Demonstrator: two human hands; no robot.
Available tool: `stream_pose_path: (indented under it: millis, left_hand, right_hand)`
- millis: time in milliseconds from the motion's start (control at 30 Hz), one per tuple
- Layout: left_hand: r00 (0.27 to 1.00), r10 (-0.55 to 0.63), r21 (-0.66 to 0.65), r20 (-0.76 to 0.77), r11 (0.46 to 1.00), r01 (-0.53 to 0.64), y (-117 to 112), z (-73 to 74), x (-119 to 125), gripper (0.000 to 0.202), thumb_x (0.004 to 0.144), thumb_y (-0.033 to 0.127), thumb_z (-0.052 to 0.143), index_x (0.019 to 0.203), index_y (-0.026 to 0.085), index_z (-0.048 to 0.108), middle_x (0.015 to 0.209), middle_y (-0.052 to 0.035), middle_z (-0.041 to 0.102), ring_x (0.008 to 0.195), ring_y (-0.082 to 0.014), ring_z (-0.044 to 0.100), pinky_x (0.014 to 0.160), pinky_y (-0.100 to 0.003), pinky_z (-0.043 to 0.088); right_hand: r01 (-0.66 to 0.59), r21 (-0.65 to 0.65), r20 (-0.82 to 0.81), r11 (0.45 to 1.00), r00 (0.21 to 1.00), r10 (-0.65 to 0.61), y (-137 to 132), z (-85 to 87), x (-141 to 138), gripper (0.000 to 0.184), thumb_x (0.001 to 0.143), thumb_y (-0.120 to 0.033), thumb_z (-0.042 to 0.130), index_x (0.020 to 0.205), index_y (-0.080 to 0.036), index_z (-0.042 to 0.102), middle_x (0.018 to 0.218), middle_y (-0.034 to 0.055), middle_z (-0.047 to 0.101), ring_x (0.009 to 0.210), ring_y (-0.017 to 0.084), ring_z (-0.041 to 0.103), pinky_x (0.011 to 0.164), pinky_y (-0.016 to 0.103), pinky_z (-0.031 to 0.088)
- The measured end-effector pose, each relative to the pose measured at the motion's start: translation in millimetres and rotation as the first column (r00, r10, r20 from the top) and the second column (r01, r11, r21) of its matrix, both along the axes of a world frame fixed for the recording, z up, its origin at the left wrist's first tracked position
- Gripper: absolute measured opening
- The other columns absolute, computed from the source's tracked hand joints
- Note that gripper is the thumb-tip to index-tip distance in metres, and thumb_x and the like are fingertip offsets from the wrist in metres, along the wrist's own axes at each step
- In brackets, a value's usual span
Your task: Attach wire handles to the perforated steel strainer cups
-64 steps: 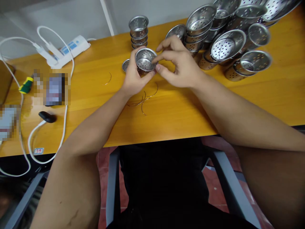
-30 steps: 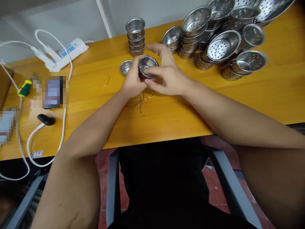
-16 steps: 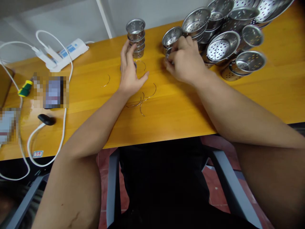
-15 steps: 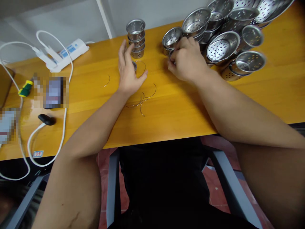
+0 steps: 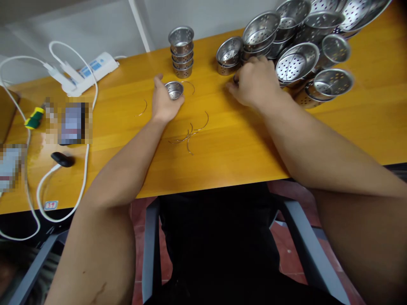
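My left hand (image 5: 164, 101) is wrapped around a small perforated metal cup (image 5: 174, 90), thumb on its near side. Just behind it stands a stack of perforated metal cups (image 5: 182, 51), and a thin curved wire (image 5: 191, 87) lies beside the held cup. On the right, my right hand (image 5: 255, 80) is closed in front of the larger cups, fingers bent downward. A bit of dark metal shows at its fingertips; the rest is hidden by the hand. Left of that hand are two nested low cups (image 5: 228, 53).
Many perforated metal cups and bowls (image 5: 297, 63) crowd the back right. Several curved wires (image 5: 188, 136) lie mid-table. On the left are a power strip (image 5: 92, 72), white cables, a phone (image 5: 72, 123), a green-yellow handle (image 5: 34, 117) and a black object (image 5: 62, 159).
My left hand has come down and closed around the small cup, moving slightly toward me. My right hand has shifted a little right and nearer, uncovering the low cups.
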State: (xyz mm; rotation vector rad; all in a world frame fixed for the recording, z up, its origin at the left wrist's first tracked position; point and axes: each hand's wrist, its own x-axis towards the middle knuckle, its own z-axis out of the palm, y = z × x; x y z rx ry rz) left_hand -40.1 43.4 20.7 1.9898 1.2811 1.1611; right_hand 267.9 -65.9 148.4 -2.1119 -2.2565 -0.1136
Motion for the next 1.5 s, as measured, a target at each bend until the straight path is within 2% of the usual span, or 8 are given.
stream_pose_path:
  millis: [100, 300, 567, 733, 933, 1100, 1300, 1500]
  left_hand:
    - [0.979, 0.171, -0.017, 0.108, 0.985, -0.17, -5.1, 6.9, 11.1, 0.092, 0.077, 0.05, 0.107, 0.154, 0.044, 0.056, 0.147, -0.0037, 0.078, 0.152, -0.0399, 0.068, 0.137, -0.07, 0.052]
    - [0.994, 0.041, 0.056, 0.097, 0.997, -0.047, -30.9, 25.7, 30.4, 0.093, 0.091, 0.049, 0.103, 0.164, 0.042, 0.047, 0.15, -0.0088, 0.077, 0.147, -0.0383, 0.076, 0.132, -0.057, 0.059]
    - [0.987, 0.025, 0.048, 0.16, 0.998, -0.033, -24.5, 17.1, 31.2, 0.079, 0.101, 0.087, 0.089, 0.156, 0.041, 0.054, 0.135, -0.0109, 0.081, 0.132, -0.0402, 0.084, 0.119, -0.06, 0.067]
    - [0.984, 0.037, 0.076, 0.173, 0.996, -0.051, -23.1, 13.7, 29.8, 0.076, 0.099, 0.087, 0.092, 0.147, 0.038, 0.058, 0.131, -0.0107, 0.083, 0.126, -0.0384, 0.085, 0.119, -0.058, 0.068]
    - [0.984, 0.032, 0.049, 0.178, 0.998, -0.042, -33.4, 22.7, 33.7, 0.07, 0.101, 0.077, 0.096, 0.143, 0.035, 0.059, 0.138, -0.0112, 0.084, 0.136, -0.037, 0.083, 0.125, -0.053, 0.067]
    - [0.983, 0.027, 0.03, 0.183, 0.999, -0.033, -33.5, 24.5, 35.8, 0.068, 0.1, 0.077, 0.096, 0.14, 0.036, 0.06, 0.141, -0.0103, 0.083, 0.136, -0.0359, 0.083, 0.122, -0.052, 0.069]
    - [0.987, 0.022, 0.056, 0.156, 0.998, -0.031, -29.7, 20.0, 35.0, 0.069, 0.099, 0.085, 0.091, 0.139, 0.037, 0.062, 0.147, -0.0109, 0.08, 0.144, -0.0386, 0.078, 0.124, -0.055, 0.066]
    - [0.994, 0.03, 0.081, 0.103, 0.996, -0.038, -32.1, 23.8, 33.3, 0.075, 0.1, 0.098, 0.08, 0.142, 0.038, 0.063, 0.148, -0.0112, 0.081, 0.146, -0.0388, 0.078, 0.126, -0.057, 0.066]
  right_hand:
    - [-0.03, 0.09, -0.084, 0.996, 0.996, 0.037, -6.8, 5.1, -1.1, 0.06, 0.121, -0.046, 0.055, 0.152, -0.001, 0.081, 0.164, 0.0392, 0.062, 0.153, 0.055, 0.054, 0.126, 0.064, 0.046]
    - [-0.305, 0.213, -0.171, 0.928, 0.924, 0.343, -3.3, -1.7, -3.5, 0.057, 0.12, -0.043, 0.048, 0.157, -0.01, 0.076, 0.163, 0.0315, 0.061, 0.15, 0.044, 0.052, 0.128, 0.054, 0.04]
    - [-0.468, -0.081, -0.057, 0.88, 0.884, 0.464, -12.4, -1.4, -9.2, 0.016, 0.108, -0.03, 0.072, 0.111, -0.02, 0.085, 0.109, 0.0148, 0.082, 0.099, 0.039, 0.075, 0.083, 0.044, 0.048]
    - [-0.688, -0.178, -0.286, 0.704, 0.721, 0.632, -7.4, -15.4, -9.3, 0.008, 0.104, -0.027, 0.078, 0.104, -0.023, 0.085, 0.094, 0.0046, 0.081, 0.081, 0.027, 0.071, 0.077, 0.037, 0.044]
    - [-0.859, 0.04, -0.556, 0.511, 0.406, 0.725, -10.2, -29.5, -20.7, 0.015, 0.11, -0.03, 0.078, 0.119, -0.021, 0.086, 0.112, 0.0063, 0.08, 0.093, 0.024, 0.073, 0.087, 0.035, 0.052]
    - [-0.907, 0.124, -0.521, 0.403, 0.286, 0.804, -20.4, -43.6, -36.9, 0.031, 0.115, -0.032, 0.081, 0.145, -0.024, 0.084, 0.133, 0.0097, 0.073, 0.107, 0.027, 0.072, 0.091, 0.035, 0.052]
    - [-0.875, 0.056, -0.364, 0.482, 0.431, 0.825, -29.2, -46.6, -52.7, 0.013, 0.117, -0.017, 0.07, 0.115, -0.021, 0.081, 0.118, 0.008, 0.073, 0.1, 0.025, 0.066, 0.075, 0.034, 0.037]
    - [-0.855, -0.016, -0.168, 0.518, 0.513, 0.842, -40.6, -34.4, -62.8, 0.016, 0.122, -0.017, 0.061, 0.119, -0.019, 0.076, 0.125, 0.012, 0.075, 0.095, 0.027, 0.064, 0.073, 0.037, 0.034]
